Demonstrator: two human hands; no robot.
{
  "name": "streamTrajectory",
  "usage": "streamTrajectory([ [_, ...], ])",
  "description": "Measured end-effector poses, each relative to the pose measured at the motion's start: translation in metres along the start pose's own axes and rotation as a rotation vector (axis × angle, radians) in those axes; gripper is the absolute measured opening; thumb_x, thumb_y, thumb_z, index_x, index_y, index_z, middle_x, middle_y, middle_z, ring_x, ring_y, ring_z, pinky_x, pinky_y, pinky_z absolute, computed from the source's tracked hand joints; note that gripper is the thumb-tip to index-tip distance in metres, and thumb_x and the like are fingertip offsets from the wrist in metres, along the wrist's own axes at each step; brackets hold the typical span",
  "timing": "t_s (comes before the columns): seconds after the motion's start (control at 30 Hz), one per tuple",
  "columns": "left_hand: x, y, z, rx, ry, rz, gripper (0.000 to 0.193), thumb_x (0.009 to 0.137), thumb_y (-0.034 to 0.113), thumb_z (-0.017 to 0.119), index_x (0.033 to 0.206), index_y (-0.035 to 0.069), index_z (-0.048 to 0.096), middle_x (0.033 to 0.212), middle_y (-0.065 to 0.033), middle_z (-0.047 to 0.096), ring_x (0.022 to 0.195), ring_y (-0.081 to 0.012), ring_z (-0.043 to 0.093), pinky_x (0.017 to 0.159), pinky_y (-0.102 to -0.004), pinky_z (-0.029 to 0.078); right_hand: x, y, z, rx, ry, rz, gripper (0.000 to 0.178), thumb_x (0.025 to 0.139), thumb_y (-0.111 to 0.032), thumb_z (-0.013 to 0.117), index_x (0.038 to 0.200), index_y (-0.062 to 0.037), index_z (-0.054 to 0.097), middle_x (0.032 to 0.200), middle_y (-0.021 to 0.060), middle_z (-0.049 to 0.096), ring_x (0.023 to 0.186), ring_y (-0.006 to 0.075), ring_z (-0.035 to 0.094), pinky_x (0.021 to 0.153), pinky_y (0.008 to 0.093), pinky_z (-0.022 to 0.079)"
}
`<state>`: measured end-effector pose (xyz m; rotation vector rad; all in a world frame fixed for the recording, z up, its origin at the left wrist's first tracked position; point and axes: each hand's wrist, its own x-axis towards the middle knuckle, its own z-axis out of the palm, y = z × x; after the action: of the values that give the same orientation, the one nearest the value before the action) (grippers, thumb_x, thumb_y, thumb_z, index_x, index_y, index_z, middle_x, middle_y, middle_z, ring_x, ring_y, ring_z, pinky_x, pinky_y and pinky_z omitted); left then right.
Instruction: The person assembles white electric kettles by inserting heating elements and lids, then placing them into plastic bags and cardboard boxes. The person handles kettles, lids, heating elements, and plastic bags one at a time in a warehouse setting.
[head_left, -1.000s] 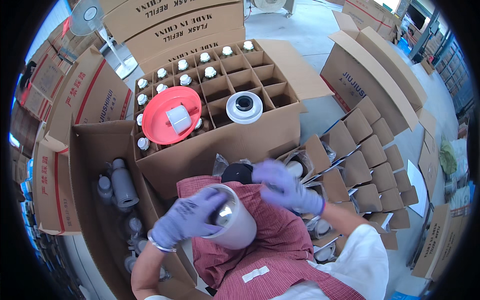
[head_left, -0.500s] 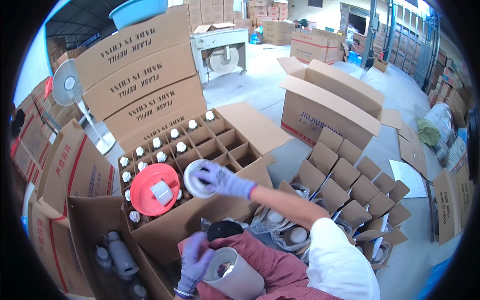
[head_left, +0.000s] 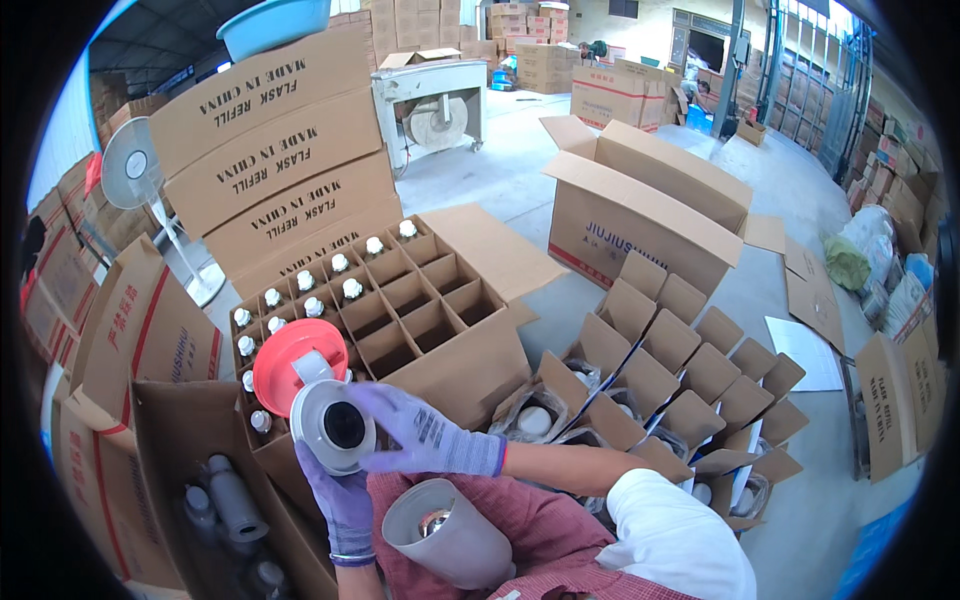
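Note:
Both my hands wear lavender gloves. They hold a pale, round plastic collar [head_left: 316, 408] with a dark round centre, up near the red basin. My left hand [head_left: 340, 505] grips it from below. My right hand [head_left: 430, 436] closes on its right rim. Under them, a greyish-white flask shell [head_left: 470, 545] leans on my lap, wide end up, with something shiny inside. The red basin [head_left: 268, 372] rests on the bottle tops of a divided carton [head_left: 450, 375] and holds a small white plastic piece. Several silvery flask refills [head_left: 352, 290] stand in the carton's cells.
An open carton [head_left: 215, 420] at lower left holds grey bottle-like parts [head_left: 238, 500]. On the right, a divided carton [head_left: 690, 400] contains plastic-wrapped pieces; behind it stands a tall open box [head_left: 640, 200]. A fan [head_left: 135, 165] and a wheeled machine [head_left: 435, 110] are farther back.
My right hand has brought the collar left and down to meet my left hand, which has left the shell's side. The black round piece no longer shows on my lap; black now shows in the collar.

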<state>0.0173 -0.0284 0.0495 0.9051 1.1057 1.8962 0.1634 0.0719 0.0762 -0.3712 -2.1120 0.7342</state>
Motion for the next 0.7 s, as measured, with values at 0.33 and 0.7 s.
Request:
streamTrajectory([
  [0.33, 0.0, 0.019, 0.01, 0.583, -0.456, 0.381, 0.055, 0.089, 0.03, 0.057, 0.132, -0.003, 0.057, 0.139, -0.0221, 0.052, 0.125, -0.036, 0.054, 0.104, -0.0407, 0.043, -0.046, 0.021, -0.018, 1.159, -0.257, 0.911, 0.049, 0.101, -0.045, 0.048, 0.1, 0.0017, 0.064, 0.084, 0.0142, 0.069, 0.066, 0.0251, 0.071, 0.052, 0.0322, 0.056],
  [0.7, -0.04, 0.004, -0.061, 0.675, -0.986, 0.162, 0.068, 0.078, 0.043, 0.07, 0.131, 0.002, 0.059, 0.135, -0.0185, 0.057, 0.127, -0.0387, 0.052, 0.108, -0.0471, 0.038, -0.077, 0.001, 0.002, 0.515, -0.126, 0.479, 0.027, 0.098, -0.01, 0.057, 0.123, -0.0017, 0.062, 0.115, 0.0107, 0.064, 0.109, 0.0204, 0.062, 0.095, 0.0329, 0.049],
])
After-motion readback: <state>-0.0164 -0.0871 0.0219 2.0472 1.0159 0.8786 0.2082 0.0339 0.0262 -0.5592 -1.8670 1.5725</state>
